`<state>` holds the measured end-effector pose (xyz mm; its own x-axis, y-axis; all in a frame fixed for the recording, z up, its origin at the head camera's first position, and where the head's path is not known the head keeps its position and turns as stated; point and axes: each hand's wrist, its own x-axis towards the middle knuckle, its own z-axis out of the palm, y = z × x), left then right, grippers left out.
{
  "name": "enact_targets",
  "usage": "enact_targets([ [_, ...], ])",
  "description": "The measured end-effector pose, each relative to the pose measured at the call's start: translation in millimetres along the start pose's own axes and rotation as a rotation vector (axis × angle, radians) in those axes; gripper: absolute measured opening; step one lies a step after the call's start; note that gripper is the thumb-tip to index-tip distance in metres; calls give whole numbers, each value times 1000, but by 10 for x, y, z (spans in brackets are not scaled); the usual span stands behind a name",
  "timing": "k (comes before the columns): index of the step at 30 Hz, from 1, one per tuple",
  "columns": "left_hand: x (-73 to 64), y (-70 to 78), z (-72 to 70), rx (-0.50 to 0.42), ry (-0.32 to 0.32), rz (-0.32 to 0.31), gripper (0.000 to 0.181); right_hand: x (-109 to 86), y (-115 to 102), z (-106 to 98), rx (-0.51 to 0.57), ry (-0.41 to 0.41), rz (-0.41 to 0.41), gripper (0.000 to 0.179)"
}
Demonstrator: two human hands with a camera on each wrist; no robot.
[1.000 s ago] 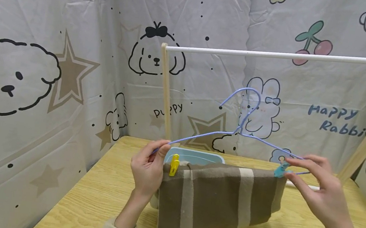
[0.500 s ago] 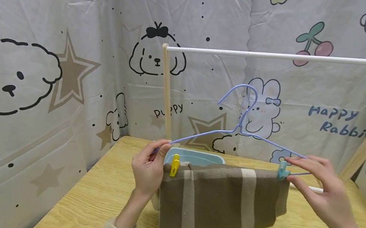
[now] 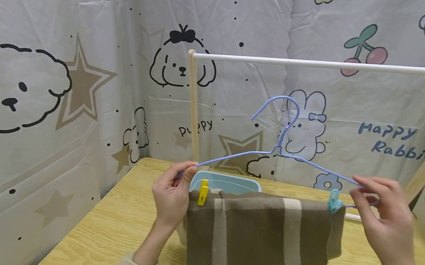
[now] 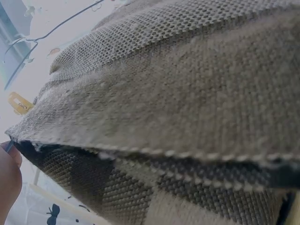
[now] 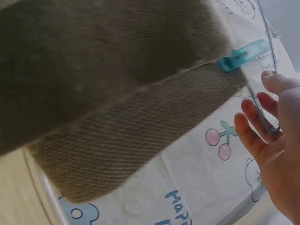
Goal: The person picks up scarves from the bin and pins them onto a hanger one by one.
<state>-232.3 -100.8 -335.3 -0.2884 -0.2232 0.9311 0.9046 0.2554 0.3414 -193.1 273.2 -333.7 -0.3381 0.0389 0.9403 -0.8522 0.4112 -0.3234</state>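
A blue wire clothes hanger (image 3: 247,153) is held up in the head view, hook at the top. Over its bottom bar hangs a folded brown cloth (image 3: 255,238) with pale stripes. A yellow clothespin (image 3: 203,192) sits on the cloth's left top edge, and a teal clothespin (image 3: 333,201) on its right. My left hand (image 3: 172,193) grips the hanger's left corner beside the yellow clothespin. At the opposite corner, my right hand (image 3: 383,222) pinches the wire between thumb and fingers, apart from the teal clothespin. In the right wrist view the wire's bent end (image 5: 272,129) shows near the curled fingers.
A light blue basin (image 3: 226,181) stands behind the cloth on the wooden table (image 3: 107,225). Above and behind runs the white rod (image 3: 283,62) of a rack with wooden posts (image 3: 193,104). A printed curtain (image 3: 111,16) hangs around the table.
My right hand has let go of the teal clothespin and moved right to the hanger's corner. The cloth's right end and that clothespin have shifted right. My left hand stays in place.
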Motion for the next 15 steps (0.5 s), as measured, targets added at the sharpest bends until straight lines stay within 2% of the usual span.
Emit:
enact_targets([
  [2,-4,-11,3,-1,-4,2,21,2,10,6,-15,-3,-10,18],
  [4,-10,-30,3,-3,-8,-1,21,9,20,17,13,11,-39,15],
  [8,-24,-65,-15,-35,-41,-32,12,11,47,61,17,101,-82,12],
  [11,-22,-72,-26,-81,-114,-72,6,-21,86,83,-48,190,-57,12],
  [13,-14,-69,-24,-107,-177,-97,9,-37,91,80,-97,239,-27,13],
  [15,-1,-58,-26,-126,-231,-132,12,-43,84,68,-98,272,-8,14],
])
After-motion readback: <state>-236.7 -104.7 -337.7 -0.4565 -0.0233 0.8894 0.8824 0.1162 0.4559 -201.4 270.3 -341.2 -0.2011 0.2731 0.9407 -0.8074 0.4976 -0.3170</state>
